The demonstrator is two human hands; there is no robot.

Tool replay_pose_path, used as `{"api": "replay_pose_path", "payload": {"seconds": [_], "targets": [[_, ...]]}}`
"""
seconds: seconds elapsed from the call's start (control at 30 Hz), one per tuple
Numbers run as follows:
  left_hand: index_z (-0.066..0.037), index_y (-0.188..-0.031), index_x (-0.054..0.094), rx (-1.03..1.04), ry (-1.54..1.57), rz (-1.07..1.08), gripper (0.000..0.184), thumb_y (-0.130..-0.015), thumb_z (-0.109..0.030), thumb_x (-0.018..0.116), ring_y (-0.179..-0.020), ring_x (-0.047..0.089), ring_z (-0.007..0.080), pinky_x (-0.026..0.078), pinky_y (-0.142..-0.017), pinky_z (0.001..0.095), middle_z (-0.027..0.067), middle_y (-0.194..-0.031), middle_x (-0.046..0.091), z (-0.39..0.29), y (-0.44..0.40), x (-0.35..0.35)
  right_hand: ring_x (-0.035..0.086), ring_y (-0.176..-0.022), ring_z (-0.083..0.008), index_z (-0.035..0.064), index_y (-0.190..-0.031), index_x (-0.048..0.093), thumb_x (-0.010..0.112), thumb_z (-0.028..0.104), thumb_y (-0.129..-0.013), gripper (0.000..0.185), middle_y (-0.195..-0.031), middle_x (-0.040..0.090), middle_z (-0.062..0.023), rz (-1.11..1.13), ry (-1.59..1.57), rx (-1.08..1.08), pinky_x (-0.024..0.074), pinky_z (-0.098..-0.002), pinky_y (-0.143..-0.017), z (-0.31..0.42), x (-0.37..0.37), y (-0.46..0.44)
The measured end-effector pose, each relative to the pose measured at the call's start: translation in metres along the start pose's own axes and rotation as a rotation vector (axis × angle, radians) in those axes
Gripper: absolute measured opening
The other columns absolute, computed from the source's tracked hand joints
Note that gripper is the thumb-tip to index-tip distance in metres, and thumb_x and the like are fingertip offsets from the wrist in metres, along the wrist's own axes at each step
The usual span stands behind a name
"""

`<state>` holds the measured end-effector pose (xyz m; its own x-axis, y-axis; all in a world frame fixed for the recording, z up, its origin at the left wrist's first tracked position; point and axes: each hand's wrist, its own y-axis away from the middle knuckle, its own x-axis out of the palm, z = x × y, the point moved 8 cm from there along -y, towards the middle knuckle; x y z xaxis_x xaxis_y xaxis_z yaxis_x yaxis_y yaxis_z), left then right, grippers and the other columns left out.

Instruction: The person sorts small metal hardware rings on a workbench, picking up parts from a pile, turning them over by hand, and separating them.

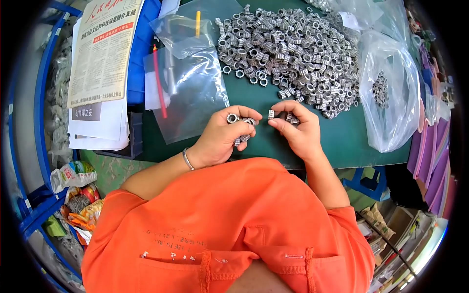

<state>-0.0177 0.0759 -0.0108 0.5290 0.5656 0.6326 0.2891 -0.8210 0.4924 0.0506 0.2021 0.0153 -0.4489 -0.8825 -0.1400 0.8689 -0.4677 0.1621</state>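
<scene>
My left hand (215,134), with a metal bangle at the wrist, is curled around several small toothed metal rings (233,118). Some rings show at the fingertips and below the thumb. Just to the right, my right hand (305,129) pinches one toothed metal ring (271,114) between thumb and forefinger, seen side-on. More rings (292,118) sit in that palm, partly hidden by the fingers. The hands are apart, above the near part of the green table (259,141). Beyond them lies a large heap of the same grey rings (298,53).
A clear plastic bag (391,122) with some rings inside lies at the right. Left of the heap are flat clear bags (195,97), a red pencil (159,83) and a yellow stick (198,24). A newspaper (102,63) rests by a blue bin (146,53). A blue stool (366,183) stands below the table.
</scene>
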Motion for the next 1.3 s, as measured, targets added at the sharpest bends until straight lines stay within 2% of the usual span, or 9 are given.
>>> {"api": "replay_pose_path", "payload": {"seconds": [0.27,0.3,0.87,0.93,1.0,1.03,1.17,1.2,1.3], "targets": [[0.001,-0.092,0.057,0.003,-0.087,-0.018,0.017,-0.081,-0.011,0.06,-0.055,0.048,0.005,0.038,-0.044,0.0173,0.0043,-0.075,0.055,0.0,0.001,0.004,0.049,-0.069,-0.0059,0.0009,-0.088,0.061,0.071,0.002,-0.068,0.022,-0.083,0.058,-0.002,0.049,-0.105,-0.196,0.0397,-0.0192,-0.059,0.01,0.009,0.007],[0.001,-0.091,0.058,0.006,-0.133,-0.01,0.017,-0.081,-0.012,0.061,-0.054,0.047,0.0047,0.037,-0.044,0.017,0.0037,-0.073,0.055,0.0,0.001,0.005,0.051,-0.07,-0.0094,-0.0026,-0.088,0.058,0.068,-0.003,-0.069,0.021,-0.083,0.057,-0.0059,0.056,-0.096,-0.186,0.0412,-0.0219,-0.063,0.012,0.01,0.008],[0.001,-0.088,0.057,0.047,-0.229,0.011,0.012,-0.082,-0.01,0.057,-0.052,0.047,0.0053,0.037,-0.044,0.0174,0.0039,-0.071,0.055,0.001,0.0,0.003,0.049,-0.065,-0.0074,-0.0003,-0.092,0.056,0.064,-0.005,-0.071,0.023,-0.093,0.054,-0.0071,0.081,-0.256,-0.179,0.0399,-0.0187,-0.057,0.005,0.014,0.01],[0.002,-0.093,0.057,-0.015,0.069,0.018,0.015,-0.083,-0.009,0.053,-0.053,0.048,0.0068,0.038,-0.044,0.0179,0.0055,-0.074,0.056,0.006,-0.002,0.001,0.049,-0.063,-0.0084,-0.0003,-0.093,0.055,0.063,-0.002,-0.073,0.022,-0.093,0.053,-0.0082,0.108,-0.224,-0.214,0.0392,-0.0185,-0.054,0.006,0.012,0.011],[0.003,-0.096,0.056,-0.024,0.104,0.047,0.017,-0.084,-0.008,0.051,-0.054,0.049,0.0075,0.038,-0.045,0.0183,0.0063,-0.075,0.056,0.005,-0.002,0.001,0.047,-0.058,-0.0109,0.0001,-0.094,0.052,0.059,0.008,-0.077,0.02,-0.093,0.053,-0.0121,0.246,-1.031,0.066,0.0349,-0.0186,-0.045,-0.006,0.019,0.011],[0.003,-0.099,0.055,-0.032,0.138,0.072,0.02,-0.084,-0.007,0.049,-0.055,0.049,0.0082,0.039,-0.045,0.0187,0.007,-0.077,0.056,0.003,-0.001,0.002,0.046,-0.054,-0.0124,0.0003,-0.093,0.051,0.056,0.015,-0.078,0.022,-0.091,0.053,-0.0146,0.244,-1.043,0.003,0.03,-0.0187,-0.039,-0.002,0.017,0.009],[0.003,-0.106,0.053,-0.024,0.11,0.038,0.023,-0.085,-0.006,0.049,-0.062,0.052,0.0082,0.04,-0.045,0.0188,0.0071,-0.082,0.056,0.001,0.002,0.008,0.051,-0.052,-0.0108,-0.0029,-0.084,0.059,0.058,0.001,-0.08,0.006,-0.076,0.056,-0.0077,0.139,-0.516,0.037,0.0345,-0.0182,-0.042,0.004,0.012,0.007],[0.003,-0.106,0.053,-0.026,0.11,0.04,0.023,-0.085,-0.006,0.049,-0.062,0.052,0.0082,0.04,-0.045,0.0188,0.0071,-0.082,0.056,0.003,0.001,0.008,0.051,-0.055,-0.0099,-0.0018,-0.09,0.062,0.062,0.002,-0.077,0.014,-0.073,0.056,-0.0041,0.079,-0.322,0.042,0.0378,-0.0193,-0.048,0.008,0.012,0.007],[0.003,-0.107,0.052,0.056,0.057,0.051,0.024,-0.086,-0.009,0.051,-0.065,0.052,0.0074,0.04,-0.045,0.018,0.0068,-0.082,0.056,-0.001,0.0,0.007,0.049,-0.064,-0.0097,0.0024,-0.094,0.063,0.07,0.004,-0.069,0.026,-0.07,0.054,-0.0031,0.142,0.11,-0.288,0.04,-0.0223,-0.055,0.033,0.023,0.006]]}}
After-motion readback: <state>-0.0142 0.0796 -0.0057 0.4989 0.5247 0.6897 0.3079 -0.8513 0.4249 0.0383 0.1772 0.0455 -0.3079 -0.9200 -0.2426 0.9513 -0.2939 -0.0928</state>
